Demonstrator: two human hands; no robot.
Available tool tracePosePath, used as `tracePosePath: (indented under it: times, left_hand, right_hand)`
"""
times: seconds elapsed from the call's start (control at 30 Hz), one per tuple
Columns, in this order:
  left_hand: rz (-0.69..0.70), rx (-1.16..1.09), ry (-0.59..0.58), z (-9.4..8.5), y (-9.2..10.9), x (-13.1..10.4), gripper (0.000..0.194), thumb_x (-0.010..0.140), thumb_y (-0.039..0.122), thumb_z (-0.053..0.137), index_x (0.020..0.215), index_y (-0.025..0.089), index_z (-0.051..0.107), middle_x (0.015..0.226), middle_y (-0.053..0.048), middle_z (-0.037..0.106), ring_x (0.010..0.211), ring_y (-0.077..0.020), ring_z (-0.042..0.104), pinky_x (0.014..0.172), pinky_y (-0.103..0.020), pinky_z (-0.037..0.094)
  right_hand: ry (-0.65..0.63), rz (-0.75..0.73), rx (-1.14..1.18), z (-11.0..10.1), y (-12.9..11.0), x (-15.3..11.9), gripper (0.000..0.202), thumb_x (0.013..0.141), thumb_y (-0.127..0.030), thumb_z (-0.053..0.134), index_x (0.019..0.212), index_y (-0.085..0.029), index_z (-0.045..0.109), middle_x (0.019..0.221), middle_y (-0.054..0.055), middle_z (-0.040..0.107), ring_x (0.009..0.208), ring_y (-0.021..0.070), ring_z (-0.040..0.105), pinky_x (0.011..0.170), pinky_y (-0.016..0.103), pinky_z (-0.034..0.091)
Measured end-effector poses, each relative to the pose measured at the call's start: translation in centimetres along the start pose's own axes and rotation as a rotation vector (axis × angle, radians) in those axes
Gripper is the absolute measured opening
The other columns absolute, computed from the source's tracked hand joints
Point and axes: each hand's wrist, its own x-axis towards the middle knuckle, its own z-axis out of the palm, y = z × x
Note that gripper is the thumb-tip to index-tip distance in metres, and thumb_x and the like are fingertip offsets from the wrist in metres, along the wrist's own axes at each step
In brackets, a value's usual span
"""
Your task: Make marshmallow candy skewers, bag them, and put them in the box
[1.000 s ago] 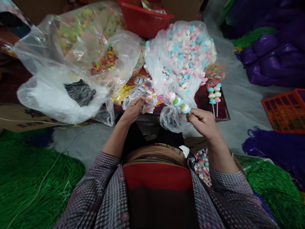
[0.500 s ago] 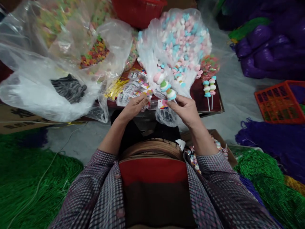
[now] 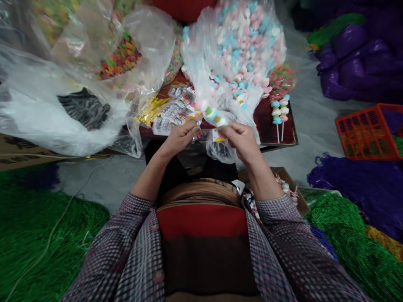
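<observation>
Apparently bagging: left hand (image 3: 181, 137) pinches 1 clear printed plastic sleeve (image 3: 216, 135), right hand (image 3: 242, 138) grips 1 pastel marshmallow skewer (image 3: 210, 113); next likely needs sleeve opened.

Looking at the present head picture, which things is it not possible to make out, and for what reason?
All in the head view:
1. Lower stick of the held candy skewer: hidden by the right hand.
2. Pinched edge of the clear wrapper: covered by the left hand.
3. Small print on the packets: too small, blurred.
4. Red container: cut off by the top edge.
5. Part of the box: behind the right sleeve.
</observation>
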Motion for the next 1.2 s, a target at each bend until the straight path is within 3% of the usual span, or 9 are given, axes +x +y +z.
tracePosePath:
  times: [0.13, 0.33, 0.63, 0.77, 1.03, 1.13, 1.2]
  left_hand:
    - [-0.064, -0.085, 0.069, -0.5, -0.2, -0.3, 0.059, 0.095, 0.074, 0.048, 0.068, 0.021, 0.051, 0.055, 0.005, 0.042, 0.049, -0.0086, 0.036, 0.051, -0.024, 0.031]
    - [-0.006, -0.128, 0.059, -0.3, 0.3, -0.1, 0.059, 0.095, 0.073, 0.05, 0.07, 0.02, 0.054, 0.056, 0.005, 0.043, 0.049, -0.0074, 0.038, 0.049, -0.022, 0.034]
    - [0.119, 0.041, 0.021, -0.2, -0.1, 0.0, 0.059, 0.1, 0.068, 0.044, 0.072, 0.019, 0.061, 0.065, 0.0, 0.058, 0.062, -0.0096, 0.053, 0.064, -0.022, 0.045]
    - [0.159, 0.082, 0.009, -0.1, -0.1, -0.1, 0.058, 0.101, 0.066, 0.043, 0.074, 0.019, 0.064, 0.067, 0.0, 0.062, 0.063, -0.0097, 0.055, 0.065, -0.023, 0.045]
    - [0.111, 0.086, 0.03, 0.0, 0.3, -0.1, 0.062, 0.098, 0.072, 0.042, 0.072, 0.02, 0.063, 0.066, -0.001, 0.06, 0.063, -0.0114, 0.053, 0.064, -0.024, 0.044]
    - [0.133, 0.081, 0.003, 0.3, 0.4, -0.1, 0.062, 0.099, 0.071, 0.041, 0.073, 0.019, 0.064, 0.067, -0.001, 0.062, 0.064, -0.0117, 0.054, 0.065, -0.025, 0.044]
    - [0.15, 0.09, -0.03, 0.6, 0.5, -0.1, 0.062, 0.099, 0.07, 0.04, 0.074, 0.02, 0.065, 0.067, -0.001, 0.062, 0.064, -0.0122, 0.055, 0.065, -0.026, 0.043]
  right_hand:
    - [0.055, 0.119, 0.19, -0.9, -0.3, -0.3, 0.046, 0.067, -0.061, 0.087, 0.084, -0.02, 0.074, 0.055, -0.009, 0.04, 0.045, 0.0041, 0.021, 0.043, 0.025, 0.013]
    - [-0.021, 0.225, 0.283, -0.2, -0.3, -0.8, 0.047, 0.058, -0.054, 0.093, 0.077, -0.019, 0.069, 0.05, -0.012, 0.037, 0.041, 0.0016, 0.02, 0.041, 0.025, 0.007]
    - [-0.2, 0.314, 0.393, -0.5, -0.3, -1.0, 0.047, 0.061, -0.048, 0.094, 0.072, -0.02, 0.058, 0.049, -0.014, 0.036, 0.039, -0.0001, 0.019, 0.039, 0.022, 0.006]
    - [-0.214, 0.31, 0.4, -0.7, 0.0, -1.0, 0.049, 0.064, -0.05, 0.093, 0.069, -0.02, 0.054, 0.049, -0.013, 0.038, 0.04, -0.0004, 0.018, 0.039, 0.022, 0.006]
    - [-0.192, 0.305, 0.346, -0.8, 0.2, -1.1, 0.051, 0.059, -0.052, 0.094, 0.068, -0.021, 0.055, 0.049, -0.013, 0.036, 0.041, 0.0007, 0.019, 0.039, 0.022, 0.007]
    - [-0.179, 0.293, 0.295, -0.5, 0.5, -1.0, 0.048, 0.057, -0.052, 0.094, 0.07, -0.02, 0.061, 0.051, -0.011, 0.044, 0.041, 0.0013, 0.022, 0.04, 0.021, 0.01]
    - [-0.194, 0.257, 0.233, 0.1, 0.6, -1.0, 0.046, 0.052, -0.048, 0.096, 0.071, -0.019, 0.065, 0.058, -0.008, 0.054, 0.046, 0.0022, 0.032, 0.042, 0.02, 0.02]
